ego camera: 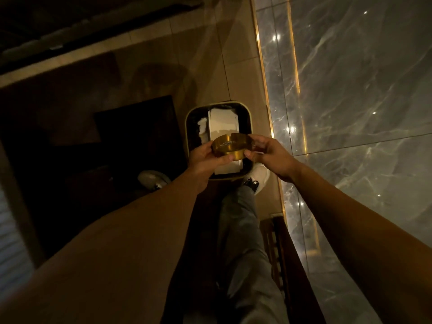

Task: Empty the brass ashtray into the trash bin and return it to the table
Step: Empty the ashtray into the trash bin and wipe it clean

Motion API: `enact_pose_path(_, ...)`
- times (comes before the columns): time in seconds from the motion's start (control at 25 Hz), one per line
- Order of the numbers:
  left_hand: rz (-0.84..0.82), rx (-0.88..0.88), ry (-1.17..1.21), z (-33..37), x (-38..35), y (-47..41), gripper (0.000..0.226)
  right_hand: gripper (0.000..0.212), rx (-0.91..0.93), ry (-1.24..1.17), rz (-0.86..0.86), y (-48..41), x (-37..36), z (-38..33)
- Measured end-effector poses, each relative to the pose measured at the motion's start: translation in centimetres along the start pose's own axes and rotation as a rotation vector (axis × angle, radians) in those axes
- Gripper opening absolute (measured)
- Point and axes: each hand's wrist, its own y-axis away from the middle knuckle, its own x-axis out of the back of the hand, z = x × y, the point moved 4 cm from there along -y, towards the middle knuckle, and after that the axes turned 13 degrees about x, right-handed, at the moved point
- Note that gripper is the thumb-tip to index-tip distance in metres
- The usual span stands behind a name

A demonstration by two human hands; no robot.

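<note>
A glossy grey marble wall [362, 90] with gold trim runs along the right of a beige tiled floor [210, 54]. On that floor stands a rounded rectangular trash bin [190, 118] with a pale rim and dark liner, white paper [224, 123] lying inside. Directly above the bin, a round brass ashtray [230, 148] with ash in it is held roughly level. The left hand [205, 157] and the right hand [268, 153] each close thumb and fingers on opposite sides of its rim.
</note>
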Motion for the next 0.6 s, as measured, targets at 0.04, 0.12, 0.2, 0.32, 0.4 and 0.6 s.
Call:
enact_pose_path(0.04,0.003,0.006,0.009,-0.4,0.1,-0.7,0.038,0.041,-0.019,-0.017,0.010,-0.4,-0.2,0.8)
enact_pose_path(0.12,0.030,0.026,0.027,-1.2,0.4,-2.2,0.038,0.039,-0.054,-0.045,0.046,-1.0,-0.7,2.3)
enact_pose_path(0.2,0.051,0.062,0.061,-2.1,0.7,-3.8,0.035,0.043,-0.093,-0.085,0.102,-1.6,-1.1,3.9)
enact_pose_path(0.32,0.063,0.098,0.117,-3.4,0.9,-5.8,0.031,0.048,-0.134,-0.126,0.189,-2.1,-2.0,5.8)
enact_pose_path(0.4,0.077,0.114,0.160,-4.1,0.8,-6.8,0.033,0.048,-0.132,-0.125,0.241,-2.3,-2.5,6.3)
enact_pose_path(0.6,0.096,0.150,0.238,-5.3,1.4,-8.6,0.039,0.035,-0.101,-0.094,0.277,-2.7,-3.4,6.6)
